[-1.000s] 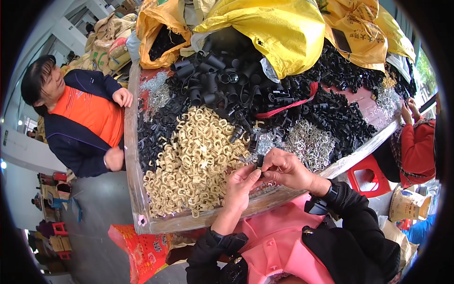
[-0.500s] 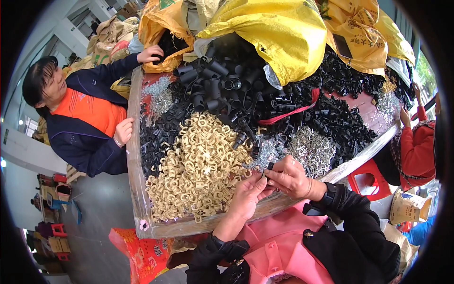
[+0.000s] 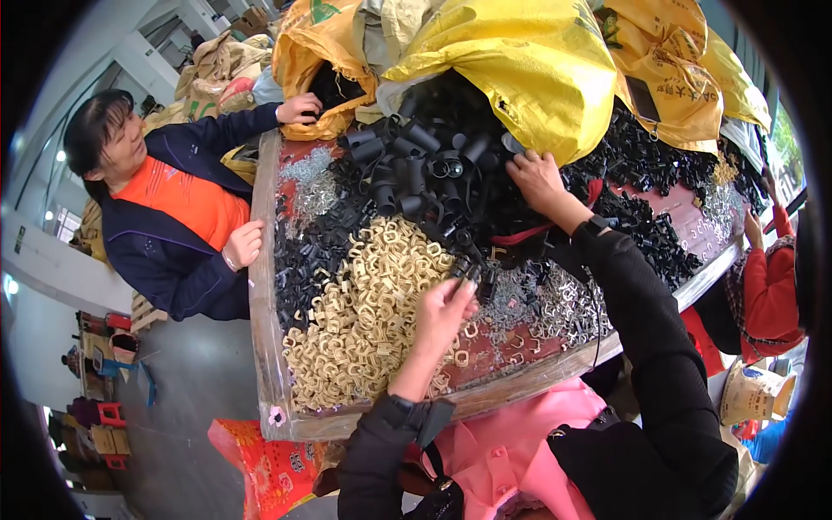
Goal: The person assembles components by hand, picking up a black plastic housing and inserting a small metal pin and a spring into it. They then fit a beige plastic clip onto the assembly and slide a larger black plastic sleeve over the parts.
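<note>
My left hand (image 3: 445, 316) is closed at the near side of the heap, pinching a small black plastic part (image 3: 466, 269) between thumb and fingers. Below and left of it spreads a pile of beige plastic clips (image 3: 368, 308). My right hand (image 3: 542, 184) reaches far across the table, its fingers curled at the lower edge of a yellow woven sack (image 3: 520, 74). Black cylindrical parts (image 3: 416, 165) lie just left of that hand. A red strap (image 3: 520, 236) passes under my right wrist. The fingertips of my right hand are partly hidden against the sack.
Silver metal hooks (image 3: 563, 312) are scattered near the wooden table edge (image 3: 485, 394). A co-worker in a dark jacket (image 3: 165, 234) stands at left, one hand at an orange sack (image 3: 321, 43). Another person in red (image 3: 770, 295) sits at right. A phone (image 3: 642, 100) rests on a sack.
My right hand has left my left hand and stretched forward to the yellow sack. My left hand has moved slightly up and left, with a black part in it. The view has shifted slightly.
</note>
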`<action>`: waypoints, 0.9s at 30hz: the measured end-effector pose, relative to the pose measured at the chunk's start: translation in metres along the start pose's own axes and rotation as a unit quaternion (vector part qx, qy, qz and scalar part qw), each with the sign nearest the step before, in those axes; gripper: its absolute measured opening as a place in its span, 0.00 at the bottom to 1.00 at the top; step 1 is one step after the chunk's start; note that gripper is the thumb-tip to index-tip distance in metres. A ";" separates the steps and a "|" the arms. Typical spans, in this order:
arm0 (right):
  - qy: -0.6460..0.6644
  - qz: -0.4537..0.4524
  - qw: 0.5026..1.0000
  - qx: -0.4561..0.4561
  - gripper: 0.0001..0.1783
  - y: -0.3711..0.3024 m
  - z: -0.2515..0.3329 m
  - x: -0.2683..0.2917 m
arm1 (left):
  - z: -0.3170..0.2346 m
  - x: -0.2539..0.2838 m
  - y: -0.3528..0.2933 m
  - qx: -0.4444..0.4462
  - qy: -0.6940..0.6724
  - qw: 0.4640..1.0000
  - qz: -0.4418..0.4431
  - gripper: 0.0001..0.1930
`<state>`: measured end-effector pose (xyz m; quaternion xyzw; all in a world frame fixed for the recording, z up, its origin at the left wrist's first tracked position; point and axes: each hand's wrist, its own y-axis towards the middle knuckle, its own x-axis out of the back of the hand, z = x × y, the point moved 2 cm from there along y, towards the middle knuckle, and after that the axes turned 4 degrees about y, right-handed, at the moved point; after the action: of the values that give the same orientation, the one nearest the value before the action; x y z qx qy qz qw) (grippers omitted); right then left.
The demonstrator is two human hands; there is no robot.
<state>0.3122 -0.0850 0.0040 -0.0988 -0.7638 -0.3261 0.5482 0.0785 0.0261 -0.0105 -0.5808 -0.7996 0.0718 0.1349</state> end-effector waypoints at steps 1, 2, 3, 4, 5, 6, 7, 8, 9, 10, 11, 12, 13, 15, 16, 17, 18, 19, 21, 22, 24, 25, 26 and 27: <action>-0.013 0.010 1.000 -0.004 0.10 0.004 0.002 0.000 | -0.004 0.002 0.005 -0.004 0.001 1.000 -0.003 0.09; -0.026 0.020 0.999 -0.010 0.09 0.006 0.002 0.002 | -0.007 0.005 0.010 -0.007 -0.044 0.999 -0.018 0.08; -0.028 0.016 0.999 -0.010 0.09 0.003 -0.001 0.005 | -0.011 0.007 0.013 -0.010 -0.089 0.995 -0.032 0.08; 0.024 0.023 0.999 -0.014 0.12 -0.005 -0.005 0.010 | -0.014 0.008 0.015 -0.012 -0.134 0.990 -0.044 0.08; 0.079 0.032 0.996 -0.012 0.16 -0.009 -0.002 0.018 | -0.013 0.012 0.016 -0.013 -0.135 0.989 -0.049 0.08; 0.131 0.043 0.990 -0.014 0.19 -0.015 0.000 0.030 | -0.013 0.013 0.014 -0.018 -0.158 0.986 -0.042 0.08; 0.132 0.046 0.990 -0.013 0.19 -0.023 0.003 0.043 | -0.012 0.014 0.009 -0.019 -0.180 0.983 -0.034 0.09; 0.196 0.021 0.980 -0.009 0.22 -0.030 0.007 0.059 | -0.011 0.014 0.004 -0.021 -0.203 0.979 -0.027 0.09; 0.258 -0.005 0.966 -0.007 0.24 -0.038 0.008 0.074 | -0.012 0.012 -0.002 -0.019 -0.204 0.978 -0.027 0.09; 0.256 -0.004 0.967 -0.009 0.24 -0.044 0.009 0.085 | -0.015 0.008 -0.006 -0.012 -0.232 0.973 -0.011 0.09; 0.304 0.004 0.951 0.063 0.24 -0.050 0.015 0.096 | -0.017 0.005 -0.010 -0.004 -0.260 0.966 0.004 0.10; 0.350 0.009 0.927 0.135 0.24 -0.056 0.021 0.102 | -0.020 0.002 -0.015 0.003 -0.286 0.958 0.017 0.10; 0.347 0.010 0.928 0.131 0.24 -0.065 0.028 0.104 | -0.022 -0.002 -0.019 0.003 -0.286 0.958 0.022 0.10; 0.649 0.123 0.751 0.003 0.26 -0.081 0.043 0.101 | -0.024 -0.007 -0.031 0.011 -0.278 0.959 0.045 0.12; 0.650 0.124 0.750 0.003 0.26 -0.085 0.045 0.101 | -0.023 -0.008 -0.036 0.016 -0.274 0.960 0.053 0.13; 0.668 0.133 0.732 -0.013 0.26 -0.089 0.045 0.101 | -0.023 -0.008 -0.040 0.017 -0.273 0.960 0.053 0.13; 0.685 0.142 0.714 -0.029 0.26 -0.093 0.044 0.100 | -0.022 -0.007 -0.043 0.027 -0.264 0.962 0.058 0.13; 0.701 0.150 0.696 -0.044 0.26 -0.097 0.044 0.100 | -0.022 -0.006 -0.046 0.035 -0.256 0.964 0.065 0.13; 0.744 0.142 0.649 -0.078 0.26 -0.103 0.040 0.103 | -0.020 -0.004 -0.053 0.042 -0.247 0.966 0.068 0.14; 0.782 0.132 0.599 -0.113 0.25 -0.106 0.037 0.104 | -0.019 -0.003 -0.056 0.045 -0.250 0.965 0.070 0.13; 0.816 0.121 0.547 -0.141 0.25 -0.112 0.033 0.105 | -0.015 0.001 -0.063 0.048 -0.256 0.963 0.073 0.12; 0.855 0.062 0.493 -0.146 0.24 -0.114 0.031 0.107 | -0.013 0.003 -0.067 0.041 -0.253 0.964 0.068 0.12; 0.888 0.005 0.434 -0.149 0.24 -0.117 0.029 0.108 | -0.010 0.001 -0.071 0.040 -0.277 0.956 0.082 0.12; 0.892 0.004 0.432 -0.134 0.24 -0.120 0.031 0.109 | -0.007 0.002 -0.075 0.036 -0.300 0.949 0.093 0.12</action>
<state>0.1861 -0.1806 0.0498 0.1715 0.2029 -0.3286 0.9063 0.0115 0.0042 0.0172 -0.5986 -0.7427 0.2838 -0.0973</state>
